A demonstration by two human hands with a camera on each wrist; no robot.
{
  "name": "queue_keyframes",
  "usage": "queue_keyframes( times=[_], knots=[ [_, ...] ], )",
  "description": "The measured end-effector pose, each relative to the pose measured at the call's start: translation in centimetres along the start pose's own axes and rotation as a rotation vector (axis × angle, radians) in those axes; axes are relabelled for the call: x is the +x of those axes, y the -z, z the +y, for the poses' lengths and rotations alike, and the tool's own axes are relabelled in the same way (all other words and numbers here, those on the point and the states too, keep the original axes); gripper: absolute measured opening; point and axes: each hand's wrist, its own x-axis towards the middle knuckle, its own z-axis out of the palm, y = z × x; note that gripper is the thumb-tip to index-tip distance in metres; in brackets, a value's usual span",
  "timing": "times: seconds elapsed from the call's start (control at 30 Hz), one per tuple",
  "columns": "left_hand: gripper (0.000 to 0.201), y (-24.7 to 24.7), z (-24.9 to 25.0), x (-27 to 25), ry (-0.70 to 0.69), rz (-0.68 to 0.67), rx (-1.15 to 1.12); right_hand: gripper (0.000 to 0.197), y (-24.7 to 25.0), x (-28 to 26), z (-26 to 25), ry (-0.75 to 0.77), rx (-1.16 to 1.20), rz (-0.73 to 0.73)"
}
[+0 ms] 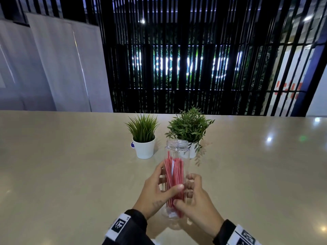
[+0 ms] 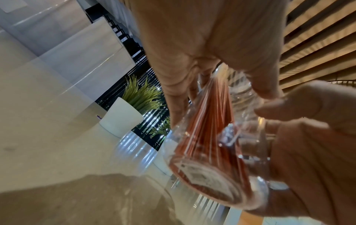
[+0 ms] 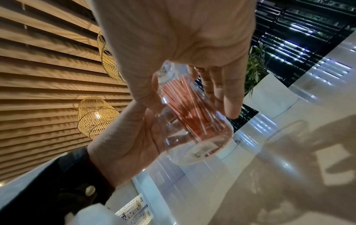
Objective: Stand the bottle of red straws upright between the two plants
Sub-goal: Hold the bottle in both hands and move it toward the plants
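Both hands cradle the clear bottle (image 1: 177,175) of red straws (image 1: 174,181) just above the table (image 1: 70,174), its open mouth up. The left hand (image 1: 155,190) and right hand (image 1: 198,198) curl round opposite sides, likely to steady it. The 2 plants, grassy plant (image 1: 143,131) and leafy plant (image 1: 190,129), stand beyond the hands, with the gap between them ahead.

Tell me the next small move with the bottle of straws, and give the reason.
Probably carry the bottle forward toward the gap between the two plants. The left hand and the right hand both grip it, lifted off the table and near the person. The grassy plant and the leafy plant stand farther back, with a bare strip of table between their pots.
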Motion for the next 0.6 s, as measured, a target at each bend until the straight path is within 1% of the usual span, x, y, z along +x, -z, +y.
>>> queue_keyframes(
  times=[0.1, 0.17, 0.2, 0.27, 0.33, 0.4, 0.5, 0.6],
  knots=[
    [0.077, 0.6, -1.4, 0.2, 0.017, 0.004, 0.149, 0.053, -0.3, 0.7, 1.0, -0.016, 0.028, 0.002],
    [0.078, 1.1, -2.4, 0.5, 0.058, -0.006, 0.194, 0.051, -0.7, 1.3, 1.6, -0.022, 0.016, 0.007],
    [0.077, 1.1, -2.9, 0.6, 0.071, -0.011, 0.180, 0.051, -0.9, 1.8, 1.9, -0.030, 0.010, 0.005],
    [0.074, 1.2, -3.7, 1.3, 0.066, 0.031, 0.117, 0.051, -1.4, 3.2, 2.3, -0.041, 0.002, 0.016],
    [0.065, 1.6, -4.2, 2.9, 0.035, 0.076, 0.075, 0.049, -1.6, 5.2, 2.3, -0.036, -0.034, 0.042],
    [0.057, 2.3, -4.1, 5.5, 0.015, 0.075, 0.080, 0.048, -1.3, 7.8, 1.8, -0.016, -0.085, 0.031],
    [0.060, 3.8, -3.3, 9.6, -0.006, 0.046, 0.101, 0.043, -0.1, 12.1, 0.1, 0.007, -0.237, 0.005],
    [0.063, 5.0, -3.0, 12.8, 0.008, 0.038, 0.137, 0.037, 1.2, 15.4, -1.6, 0.034, -0.434, -0.008]
  ],
)
